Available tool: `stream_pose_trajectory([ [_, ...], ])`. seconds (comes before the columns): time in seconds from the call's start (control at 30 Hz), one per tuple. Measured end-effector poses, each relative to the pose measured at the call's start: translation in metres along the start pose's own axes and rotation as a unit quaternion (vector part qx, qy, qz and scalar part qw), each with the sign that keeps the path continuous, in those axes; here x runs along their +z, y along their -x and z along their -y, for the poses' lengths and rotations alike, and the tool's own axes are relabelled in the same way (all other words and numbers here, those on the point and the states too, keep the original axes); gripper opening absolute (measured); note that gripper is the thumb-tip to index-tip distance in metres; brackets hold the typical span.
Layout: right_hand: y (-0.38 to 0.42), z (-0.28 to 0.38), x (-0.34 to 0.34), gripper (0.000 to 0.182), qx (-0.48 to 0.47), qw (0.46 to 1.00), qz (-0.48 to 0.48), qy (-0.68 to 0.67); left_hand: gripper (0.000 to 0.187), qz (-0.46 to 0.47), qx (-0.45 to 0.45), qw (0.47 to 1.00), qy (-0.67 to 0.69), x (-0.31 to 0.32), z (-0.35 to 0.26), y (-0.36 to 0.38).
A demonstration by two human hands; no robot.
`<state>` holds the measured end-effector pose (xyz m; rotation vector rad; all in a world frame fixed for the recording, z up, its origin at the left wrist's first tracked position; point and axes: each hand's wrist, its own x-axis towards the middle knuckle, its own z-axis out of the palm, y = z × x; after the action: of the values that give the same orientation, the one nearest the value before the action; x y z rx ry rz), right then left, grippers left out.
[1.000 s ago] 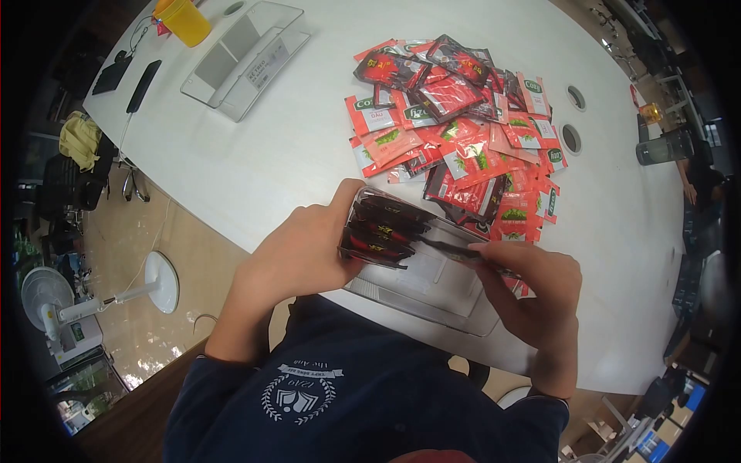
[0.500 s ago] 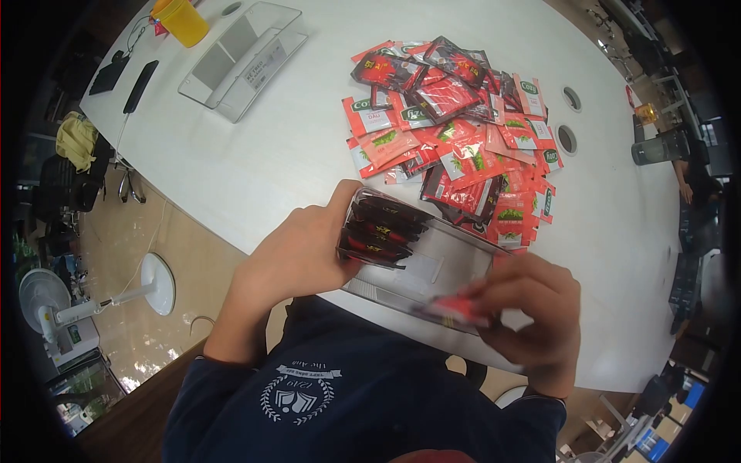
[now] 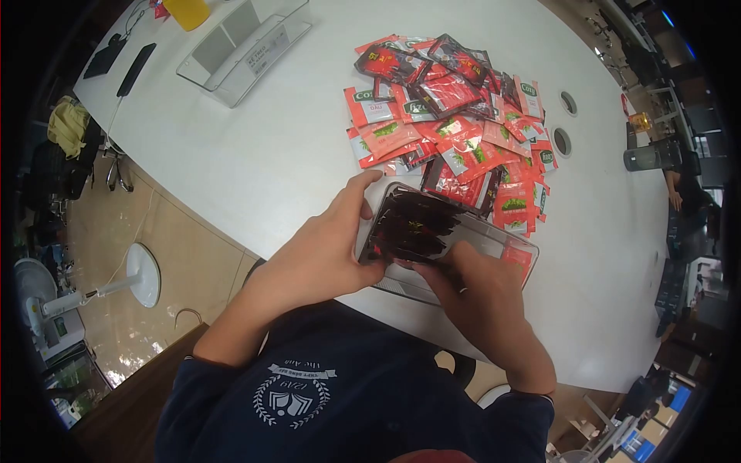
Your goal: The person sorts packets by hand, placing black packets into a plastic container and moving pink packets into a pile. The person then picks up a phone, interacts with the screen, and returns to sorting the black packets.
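My left hand [image 3: 312,251] is wrapped around the left end of a clear plastic box [image 3: 496,234], which sits tilted near the table edge. Inside that end stands a row of black-and-red sachets [image 3: 417,220], packed side by side. My right hand [image 3: 490,297] reaches into the box with its fingers pinched against the row's right side, on a dark sachet mostly hidden by the fingers. Just beyond the box lies a loose pile of pink Cozy tea sachets [image 3: 390,139] and black-and-red sachets [image 3: 459,60].
Another clear box with dividers [image 3: 239,65] stands at the table's upper left, by a yellow container [image 3: 187,11] and a black phone-like slab [image 3: 137,69]. Cable holes [image 3: 562,141] pierce the white table [image 3: 610,255] at right. A white fan [image 3: 143,275] stands on the floor.
My right hand has moved left with the sachet, from the box's right part to the row. The box is tilted more, and the view has shifted slightly.
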<state>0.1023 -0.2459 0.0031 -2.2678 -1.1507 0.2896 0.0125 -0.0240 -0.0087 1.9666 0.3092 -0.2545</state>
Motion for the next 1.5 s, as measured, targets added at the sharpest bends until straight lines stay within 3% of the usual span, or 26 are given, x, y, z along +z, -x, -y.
stream_pose_trajectory([
  [0.1,-0.001,0.002,0.007,0.027,0.006,1.000,-0.008,-0.018,0.103,0.018,-0.019,1.000,0.008,-0.002,0.002,0.001],
  [0.2,-0.003,0.008,0.008,0.035,0.042,0.999,-0.008,0.033,0.103,0.066,-0.031,0.996,0.060,-0.011,0.002,0.002],
  [0.3,-0.001,0.004,0.010,0.042,0.014,0.990,-0.008,0.142,0.101,0.083,-0.026,0.990,0.109,-0.014,0.001,0.005],
  [0.4,-0.005,0.005,0.016,0.051,0.012,0.983,0.028,0.179,0.094,0.067,0.000,0.997,0.045,-0.010,-0.004,0.004],
  [0.5,-0.007,-0.001,0.001,0.058,0.003,0.982,0.122,0.141,0.091,0.029,-0.007,1.000,0.003,-0.004,-0.007,0.002],
  [0.7,-0.012,-0.020,0.000,0.060,-0.023,0.970,0.167,0.173,0.087,0.029,-0.009,1.000,0.007,-0.002,-0.008,0.002],
  [1.0,-0.012,-0.023,0.015,0.052,-0.003,0.986,0.126,0.109,0.090,0.046,-0.010,0.996,0.077,0.005,0.007,0.000],
  [1.2,-0.003,-0.036,-0.023,0.045,-0.053,0.989,0.131,0.034,0.109,0.023,-0.067,0.994,0.085,0.005,0.001,0.005],
  [1.3,0.009,-0.038,-0.037,0.036,-0.054,0.988,0.130,0.070,0.121,0.056,0.006,0.997,0.051,-0.003,0.013,0.011],
  [1.33,0.011,-0.041,-0.032,0.031,-0.070,0.989,0.116,0.059,0.127,0.069,-0.021,0.997,0.033,-0.006,0.016,0.015],
  [1.43,0.007,-0.044,-0.008,0.017,-0.117,0.990,0.070,0.021,0.128,0.090,0.052,0.995,0.009,0.002,0.028,0.008],
  [1.5,0.002,-0.046,0.002,0.009,-0.144,0.989,0.040,-0.013,0.119,0.074,0.026,0.997,0.018,0.006,0.024,0.010],
])
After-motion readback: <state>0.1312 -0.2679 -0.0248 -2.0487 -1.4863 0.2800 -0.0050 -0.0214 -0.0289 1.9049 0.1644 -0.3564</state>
